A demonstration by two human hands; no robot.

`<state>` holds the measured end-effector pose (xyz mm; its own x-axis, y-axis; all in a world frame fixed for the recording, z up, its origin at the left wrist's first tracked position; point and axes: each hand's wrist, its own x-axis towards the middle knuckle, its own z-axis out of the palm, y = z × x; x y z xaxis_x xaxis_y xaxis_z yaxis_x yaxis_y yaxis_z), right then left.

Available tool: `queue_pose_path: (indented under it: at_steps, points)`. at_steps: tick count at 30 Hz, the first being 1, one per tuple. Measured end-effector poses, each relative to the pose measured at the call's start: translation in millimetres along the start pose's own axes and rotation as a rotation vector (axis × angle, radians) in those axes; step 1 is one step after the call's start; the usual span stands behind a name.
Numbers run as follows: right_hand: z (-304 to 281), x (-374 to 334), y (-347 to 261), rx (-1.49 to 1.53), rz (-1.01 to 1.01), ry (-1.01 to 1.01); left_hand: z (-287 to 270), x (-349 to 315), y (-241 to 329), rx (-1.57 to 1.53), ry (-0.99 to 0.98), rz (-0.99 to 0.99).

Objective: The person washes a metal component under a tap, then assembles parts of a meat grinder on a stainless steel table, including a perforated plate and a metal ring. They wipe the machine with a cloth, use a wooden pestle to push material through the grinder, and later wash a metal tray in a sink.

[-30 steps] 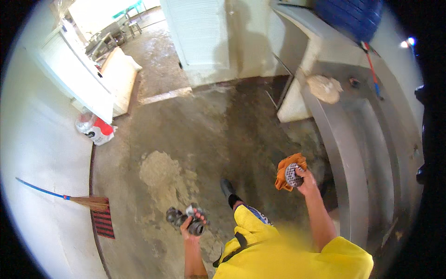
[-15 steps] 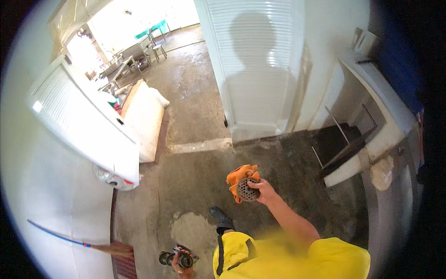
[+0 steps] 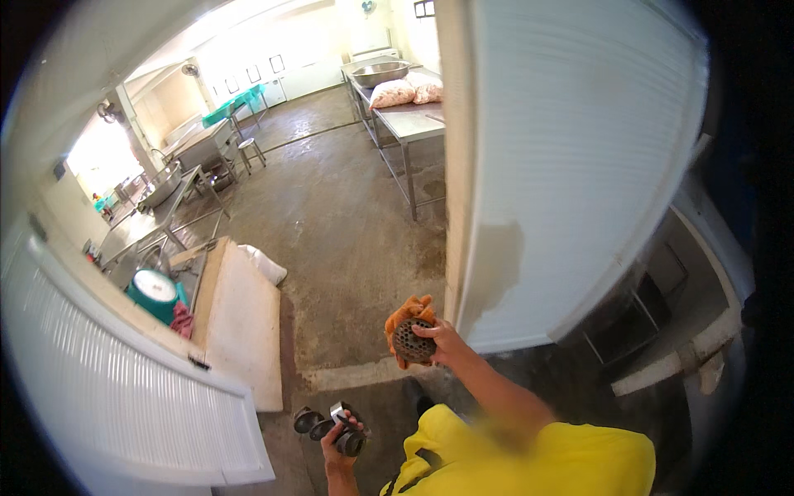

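Note:
My right hand [image 3: 445,343] is stretched out in front of me, closed on a round metal grinder plate [image 3: 413,341] full of holes. Behind the plate, an orange cloth or glove [image 3: 403,314] is bunched in the same grip. Lower and to the left, my left hand [image 3: 337,436] is wrapped round a dark metal grinder auger [image 3: 309,423] with a spiral end. A shiny metal ring or band [image 3: 337,412] shows beside its fingers; whether it is a separate piece I cannot tell.
A doorway sill [image 3: 356,376] lies ahead between white doors [image 3: 571,165]. Beyond, a metal table [image 3: 418,124] at right bears filled bags [image 3: 392,94] and a wide basin [image 3: 380,73]. At left stand a pale wooden cabinet [image 3: 244,331], a green scale [image 3: 155,287] and a stool [image 3: 251,151].
I have moved forward to the doorway, and more of the room beyond shows. Both hands still hold the same parts; the left hand has come higher into view.

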<state>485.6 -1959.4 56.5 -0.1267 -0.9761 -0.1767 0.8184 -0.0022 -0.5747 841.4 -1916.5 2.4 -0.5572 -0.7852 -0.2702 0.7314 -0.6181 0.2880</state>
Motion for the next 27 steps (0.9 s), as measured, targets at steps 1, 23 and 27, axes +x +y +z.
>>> queue_pose_path:
  at_steps: [1, 23, 27]
  points:
    - [-0.5, 39.0, -3.0, 0.0, -0.017, 0.001, 7.3, 39.4, 8.0, 0.0, -0.035, -0.038]
    - [-119.3, 557.0, -226.6, 0.026, -0.443, 0.513, 145.1, 763.9, 155.3, 0.383, -0.139, -0.623]
    - [-148.2, 576.3, -285.8, 0.005, -0.576, 0.673, 198.3, 895.5, 144.6, 0.436, -0.203, -0.768]
